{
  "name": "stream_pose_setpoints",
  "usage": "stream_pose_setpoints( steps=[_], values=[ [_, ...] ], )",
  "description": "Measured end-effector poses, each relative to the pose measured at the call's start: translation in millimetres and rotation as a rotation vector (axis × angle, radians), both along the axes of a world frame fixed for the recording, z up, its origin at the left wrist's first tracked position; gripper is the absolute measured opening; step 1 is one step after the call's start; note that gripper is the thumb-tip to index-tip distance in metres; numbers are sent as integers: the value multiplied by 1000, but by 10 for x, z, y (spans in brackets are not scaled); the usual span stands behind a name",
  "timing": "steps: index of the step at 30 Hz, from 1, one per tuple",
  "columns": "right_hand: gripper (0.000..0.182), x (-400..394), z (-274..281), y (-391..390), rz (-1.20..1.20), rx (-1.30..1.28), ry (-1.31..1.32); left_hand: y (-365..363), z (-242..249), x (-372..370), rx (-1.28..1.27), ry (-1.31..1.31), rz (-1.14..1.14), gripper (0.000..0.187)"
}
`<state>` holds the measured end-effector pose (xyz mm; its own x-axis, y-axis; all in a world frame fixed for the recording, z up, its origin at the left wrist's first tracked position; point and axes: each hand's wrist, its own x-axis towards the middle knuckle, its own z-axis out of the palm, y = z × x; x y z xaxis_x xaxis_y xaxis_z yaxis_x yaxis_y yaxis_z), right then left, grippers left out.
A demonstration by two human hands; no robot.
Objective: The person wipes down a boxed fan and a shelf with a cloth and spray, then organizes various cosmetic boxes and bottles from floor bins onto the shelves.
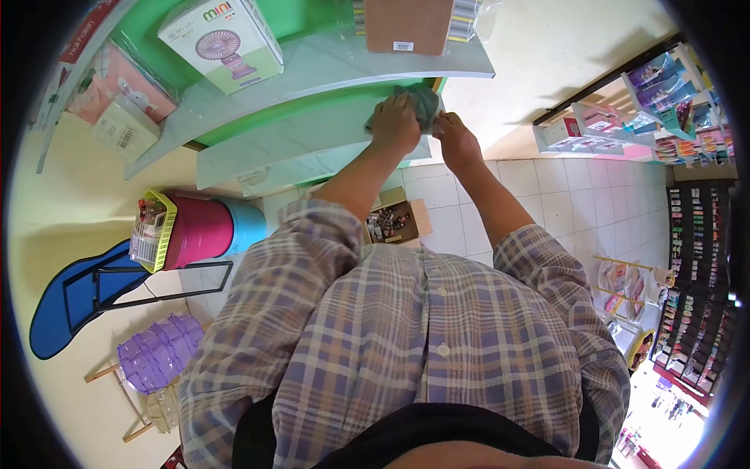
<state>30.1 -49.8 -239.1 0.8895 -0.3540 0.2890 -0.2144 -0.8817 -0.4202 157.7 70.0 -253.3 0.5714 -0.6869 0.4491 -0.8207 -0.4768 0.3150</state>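
Left hand (394, 123) presses down on a grey-green cloth (426, 103), fingers closed over it, at the front right corner of the middle shelf (281, 137); right hand (455, 139) pinches the cloth's near edge right at that corner, touching the shelf edge. The top shelf (328, 66) above carries a mini fan box (223, 43) on the left and a brown carton (408, 25) near its right end, and an open cardboard box (394, 219) sits on the tiled floor below.

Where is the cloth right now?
The cloth is at the top middle of the head view, pressed on the end of a pale shelf under the left hand, with the right hand just beside it.
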Motion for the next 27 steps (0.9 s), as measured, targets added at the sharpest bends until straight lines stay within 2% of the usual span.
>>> stream_pose_setpoints(
  steps=[2, 4, 8, 12, 15, 17, 19, 20, 21, 22, 25, 27],
  values=[
    [36, 3, 4, 33, 5, -12, 26, -43, 64, -1, 13, 57, 11, 39],
    [35, -10, -3, 16, -15, -60, 14, 62, -10, 102, 12, 9, 3, 39],
    [36, -51, -64, -57, -1, -115, -26, 550, 13, 436, 303, 95, 134, 44],
    [36, -46, 17, -30, -31, -85, 31, 1250, -176, 708, 214, -14, 193, 44],
    [36, -51, -18, -56, -31, -100, 35, 1539, -254, 642, 109, -70, 260, 43],
    [35, -58, -37, -93, -31, -112, 27, 1559, -282, 608, 51, -96, 274, 43],
    [34, -64, -68, -145, -5, -120, -23, 1374, -310, 455, 106, 32, 252, 43],
    [33, -66, -68, -165, -4, -99, -19, 1273, -318, 316, 59, -49, 194, 43],
    [33, -73, -59, -175, 1, -102, -18, 1182, -76, 130, 22, 173, 157, 43],
    [33, -77, -49, -183, 5, -103, -19, 1106, -207, 55, 51, -49, 118, 43],
    [38, -86, -9, -185, 13, -85, 24, 1182, -229, -60, 0, -58, 125, 44],
    [40, -94, 95, -161, -7, -71, 91, 1378, -272, 37, 31, -79, 32, 47]
  ],
)
